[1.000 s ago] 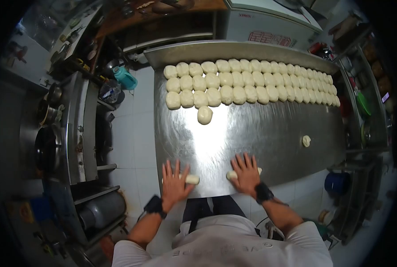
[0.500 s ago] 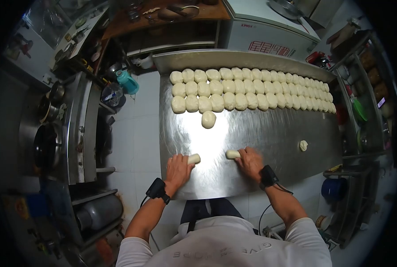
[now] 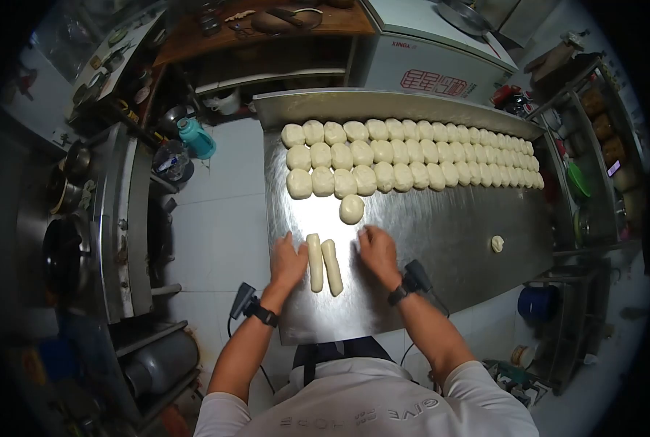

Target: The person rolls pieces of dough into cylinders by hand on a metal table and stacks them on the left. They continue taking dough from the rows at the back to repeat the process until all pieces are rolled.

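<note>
Two pale dough rolls lie side by side, lengthwise, on the metal table (image 3: pixel 427 247): a left roll (image 3: pixel 315 264) and a slightly tilted right roll (image 3: pixel 332 268). Just left of them is my left hand (image 3: pixel 288 264), with fingers loosely apart and nothing in it. My right hand (image 3: pixel 378 255) hovers to the right of the rolls, its fingers slightly curled and apart, holding nothing. Above the rolls sits a single round dough ball (image 3: pixel 351 210). Behind it, three long rows of dough balls (image 3: pixel 384 176) run along the back of the table.
A small dough scrap (image 3: pixel 497 244) lies on the right part of the table. A raised metal edge (image 3: pixel 398 104) borders the back. A stove counter (image 3: pixel 117 218) stands at the left, a teal jug (image 3: pixel 196 138) near it, and shelves (image 3: pixel 594 175) at the right.
The rolls now lie lengthwise between my hands; before, a piece of dough was at each hand. Both hands have let go of the dough. The view has shifted slightly.
</note>
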The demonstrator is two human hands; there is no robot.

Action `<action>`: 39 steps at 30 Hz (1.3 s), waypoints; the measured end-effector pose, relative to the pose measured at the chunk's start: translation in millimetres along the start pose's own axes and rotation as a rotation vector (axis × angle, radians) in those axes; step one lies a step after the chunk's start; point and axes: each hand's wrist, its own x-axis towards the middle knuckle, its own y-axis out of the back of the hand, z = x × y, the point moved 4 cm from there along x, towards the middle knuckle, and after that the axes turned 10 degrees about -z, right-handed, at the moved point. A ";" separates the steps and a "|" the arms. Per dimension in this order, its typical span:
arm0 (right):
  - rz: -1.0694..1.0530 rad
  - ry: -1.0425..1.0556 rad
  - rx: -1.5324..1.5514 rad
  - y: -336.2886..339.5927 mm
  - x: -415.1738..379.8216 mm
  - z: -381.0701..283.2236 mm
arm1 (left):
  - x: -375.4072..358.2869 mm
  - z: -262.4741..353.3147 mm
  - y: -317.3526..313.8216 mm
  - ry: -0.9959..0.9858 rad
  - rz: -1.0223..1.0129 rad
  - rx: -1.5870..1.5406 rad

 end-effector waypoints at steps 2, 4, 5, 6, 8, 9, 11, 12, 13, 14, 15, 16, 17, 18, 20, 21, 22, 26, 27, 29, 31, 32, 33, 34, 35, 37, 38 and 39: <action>-0.023 -0.078 -0.094 7.2 38.1 1.8 | 41.2 6.6 19.2 0.035 -0.020 -0.032; -0.072 -0.138 -0.155 4.4 68.9 -3.9 | 86.8 4.7 20.3 0.022 0.139 -0.102; -0.093 -0.203 -0.127 -5.3 80.8 -1.9 | 109.7 -0.4 12.0 -0.030 0.313 -0.142; -0.116 -0.268 -0.100 -14.6 86.8 0.3 | 126.8 7.7 14.0 -0.031 0.304 -0.144; 0.037 -0.188 -0.119 -18.1 76.6 -14.7 | 150.5 19.3 16.0 0.122 0.253 -0.207; 0.188 -0.097 -0.135 -17.3 67.0 -27.5 | 149.2 25.2 16.4 0.123 0.242 -0.206; 0.084 0.043 -0.042 -30.8 48.7 -47.9 | 141.6 36.0 23.4 0.208 0.323 -0.131; 0.006 0.071 0.035 -37.3 40.4 -48.8 | 139.6 40.5 24.0 0.148 0.410 -0.047; -0.071 0.097 0.115 -42.1 31.6 -49.1 | 136.6 39.2 22.6 0.148 0.401 -0.041; -0.069 0.088 0.121 -37.7 20.2 -45.6 | 135.0 38.7 22.7 0.060 0.366 -0.201; -0.025 0.106 0.216 -19.0 8.4 -46.8 | 132.4 43.5 25.8 -0.029 0.333 -0.364; 0.010 0.115 0.312 0.9 -9.0 -43.7 | 115.0 46.5 27.7 -0.018 0.326 -0.358; 0.022 0.121 0.229 24.4 -17.9 -30.3 | 93.7 57.5 35.3 -0.114 0.376 -0.340; 0.011 0.128 0.033 47.3 -23.9 -10.1 | 69.9 67.7 40.0 -0.210 0.426 -0.324; 0.018 0.321 -0.263 115.0 -55.4 34.8 | -13.2 96.3 4.8 -0.557 0.275 -0.145; 0.025 0.320 -0.360 135.6 -68.8 46.0 | -38.7 109.7 -15.6 -0.744 0.280 0.003; 0.032 0.320 -0.458 148.2 -84.2 57.4 | -61.9 114.7 -39.3 -0.805 0.094 0.021; -0.062 0.358 -0.655 142.8 -150.6 127.1 | -126.0 93.5 -139.1 -0.749 -0.097 0.535; -0.025 0.375 -0.656 143.4 -146.5 123.6 | -128.0 106.9 -140.2 -0.669 -0.181 0.564; -0.273 0.161 -0.672 130.8 -124.6 125.1 | -85.0 128.4 -148.6 -0.617 -0.216 0.556; -0.203 0.159 -0.608 127.7 -56.3 136.5 | -25.4 153.3 -143.9 -0.587 -0.047 0.485; -0.183 0.137 -0.545 129.9 -35.5 141.7 | -2.8 157.2 -146.8 -0.623 0.060 0.474; -0.168 0.142 -0.540 131.0 -36.3 141.8 | 7.5 164.7 -146.9 -0.592 0.069 0.536; -0.177 0.159 -0.560 128.2 -41.7 140.9 | -1.8 161.0 -149.5 -0.589 -0.010 0.580; -0.188 0.178 -0.586 127.5 -47.6 140.8 | -23.0 152.4 -151.8 -0.582 -0.088 0.618; -0.393 0.168 -0.505 129.9 -120.4 148.5 | -82.9 120.3 -159.0 -0.598 -0.228 0.651; -0.439 0.201 -0.506 122.6 -155.4 166.9 | -123.5 97.6 -164.4 -0.570 -0.287 0.674; -0.429 0.204 -0.504 129.0 -168.7 164.5 | -145.5 91.6 -164.3 -0.542 -0.345 0.696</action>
